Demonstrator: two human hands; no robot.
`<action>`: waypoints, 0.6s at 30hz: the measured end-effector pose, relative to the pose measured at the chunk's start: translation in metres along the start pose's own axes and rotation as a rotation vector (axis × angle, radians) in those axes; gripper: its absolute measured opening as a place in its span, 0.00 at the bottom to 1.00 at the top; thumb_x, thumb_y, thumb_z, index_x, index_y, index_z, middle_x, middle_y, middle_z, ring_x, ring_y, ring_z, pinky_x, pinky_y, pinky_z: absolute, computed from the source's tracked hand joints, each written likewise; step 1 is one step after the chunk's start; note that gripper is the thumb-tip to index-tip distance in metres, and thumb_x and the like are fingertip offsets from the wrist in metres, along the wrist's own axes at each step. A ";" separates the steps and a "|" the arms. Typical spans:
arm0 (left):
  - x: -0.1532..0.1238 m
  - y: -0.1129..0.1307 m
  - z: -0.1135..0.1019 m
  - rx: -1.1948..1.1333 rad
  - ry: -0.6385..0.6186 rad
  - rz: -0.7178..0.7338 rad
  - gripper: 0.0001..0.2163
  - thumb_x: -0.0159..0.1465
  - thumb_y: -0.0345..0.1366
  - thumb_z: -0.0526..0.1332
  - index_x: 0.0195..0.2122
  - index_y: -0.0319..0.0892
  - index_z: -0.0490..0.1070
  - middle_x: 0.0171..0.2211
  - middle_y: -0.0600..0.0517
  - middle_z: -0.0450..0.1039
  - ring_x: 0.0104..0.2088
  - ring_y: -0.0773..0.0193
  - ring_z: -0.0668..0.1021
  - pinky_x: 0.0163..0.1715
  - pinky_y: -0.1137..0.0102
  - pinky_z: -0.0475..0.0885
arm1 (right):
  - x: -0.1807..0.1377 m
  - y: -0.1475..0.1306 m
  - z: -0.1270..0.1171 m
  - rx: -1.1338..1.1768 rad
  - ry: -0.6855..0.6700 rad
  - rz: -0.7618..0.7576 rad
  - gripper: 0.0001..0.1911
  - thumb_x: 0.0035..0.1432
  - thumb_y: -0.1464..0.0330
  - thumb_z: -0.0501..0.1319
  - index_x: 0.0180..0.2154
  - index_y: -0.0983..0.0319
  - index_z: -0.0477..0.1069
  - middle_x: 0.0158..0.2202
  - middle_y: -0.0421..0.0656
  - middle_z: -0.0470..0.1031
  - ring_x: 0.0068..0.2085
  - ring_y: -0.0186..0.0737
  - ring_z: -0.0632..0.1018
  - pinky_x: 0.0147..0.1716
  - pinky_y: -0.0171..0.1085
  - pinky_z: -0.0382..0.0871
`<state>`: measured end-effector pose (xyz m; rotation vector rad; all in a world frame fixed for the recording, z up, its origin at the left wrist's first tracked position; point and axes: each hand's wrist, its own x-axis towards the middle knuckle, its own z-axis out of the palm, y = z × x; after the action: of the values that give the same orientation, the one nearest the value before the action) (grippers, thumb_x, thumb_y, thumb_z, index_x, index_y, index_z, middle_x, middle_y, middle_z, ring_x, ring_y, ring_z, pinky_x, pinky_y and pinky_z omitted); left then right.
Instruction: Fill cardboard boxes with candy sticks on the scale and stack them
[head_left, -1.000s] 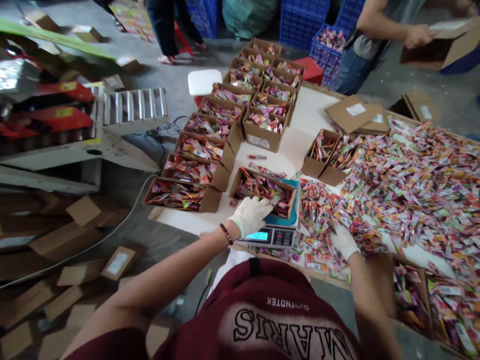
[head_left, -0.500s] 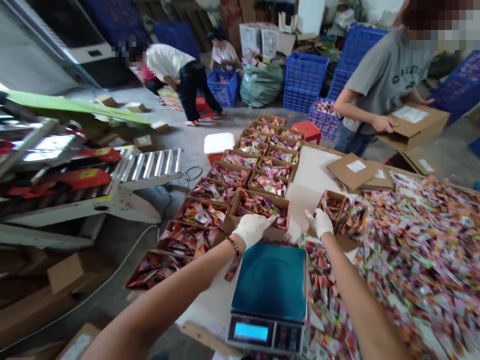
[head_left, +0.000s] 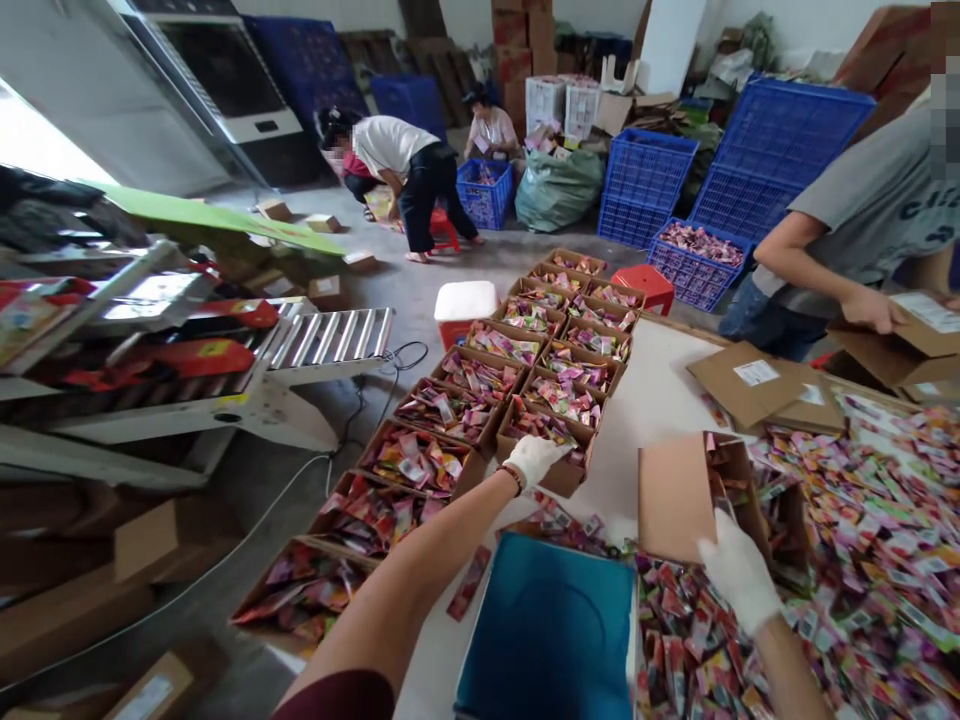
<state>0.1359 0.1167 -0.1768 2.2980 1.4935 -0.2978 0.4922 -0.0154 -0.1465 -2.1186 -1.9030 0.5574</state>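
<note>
My left hand (head_left: 536,460), in a white glove, reaches over the near side of a filled cardboard box (head_left: 553,478). Its fingers are stretched out and lie against the small colourful packets (head_left: 536,423) inside. On the right, my gloved right hand (head_left: 739,572) grips the near edge of another cardboard box (head_left: 675,500), thumb outside and fingers at the opening. That box is tipped on its side, with packets showing in its mouth. Between my forearms is a scale with a blue-green top (head_left: 547,630); its display is out of view.
Filled boxes (head_left: 420,455) stand in rows at the left. Loose packets (head_left: 870,540) cover the table's right side. Flattened cartons (head_left: 750,375) lie farther back. A co-worker in a grey shirt (head_left: 847,220) handles a carton. A roller conveyor (head_left: 330,340) stands left.
My left hand has shifted slightly, staying at the filled box. My right hand has moved right and nearer, and the box beside it now lies tipped. The view has swung, cutting off the scale's display.
</note>
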 end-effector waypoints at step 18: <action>-0.248 0.054 0.072 -1.035 0.564 -0.272 0.38 0.69 0.65 0.45 0.57 0.34 0.72 0.52 0.35 0.79 0.50 0.48 0.82 0.48 0.58 0.79 | -0.263 -0.006 -0.087 0.079 -0.080 -0.233 0.16 0.70 0.58 0.61 0.56 0.52 0.74 0.61 0.47 0.73 0.59 0.47 0.74 0.57 0.50 0.72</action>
<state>0.0848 -0.1388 -0.1373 1.3654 1.6294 0.9207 0.5039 -0.2689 -0.0337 -1.8196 -2.0967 0.6623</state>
